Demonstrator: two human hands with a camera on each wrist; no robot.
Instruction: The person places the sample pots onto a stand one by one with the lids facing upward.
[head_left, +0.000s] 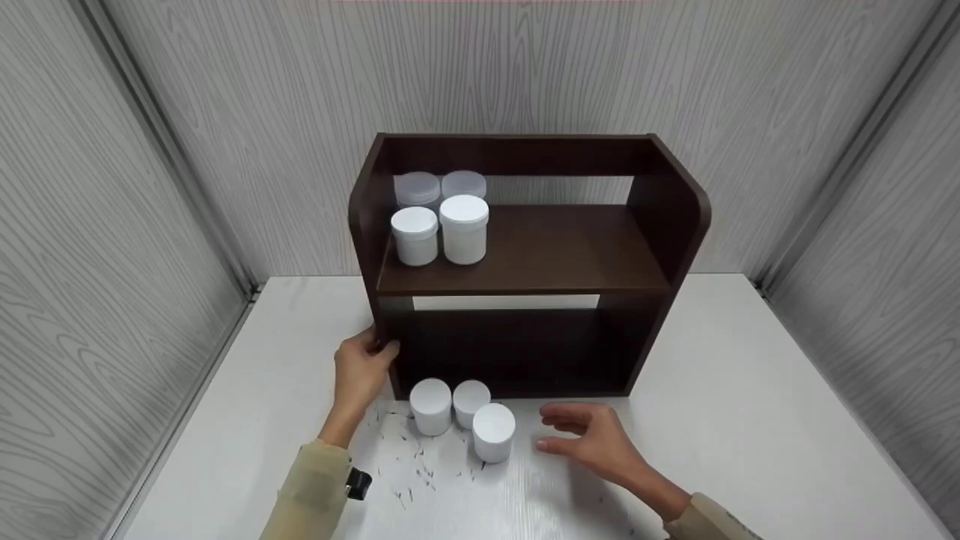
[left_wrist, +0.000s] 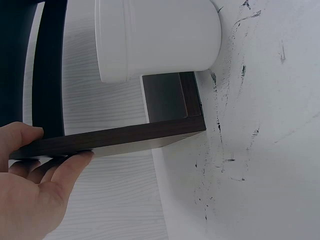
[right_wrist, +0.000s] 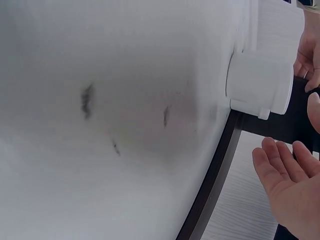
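My left hand grips the left side panel of a dark brown two-tier shelf rack, its thumb and fingers on opposite faces of the panel. Just in front of the rack, three white lidded jars stand on the table: one at left, a smaller-looking one beside it, and one nearer me. To the right of that nearest jar is my right hand, fingers extended and thumb apart, holding nothing. In the right wrist view its fingers lie near a white jar.
Two white jars, a shorter one and a taller one, stand on the upper tier's left side. Behind them are two translucent-looking jars. Dark scuff marks dot the white table, and grey wood-grain walls enclose it.
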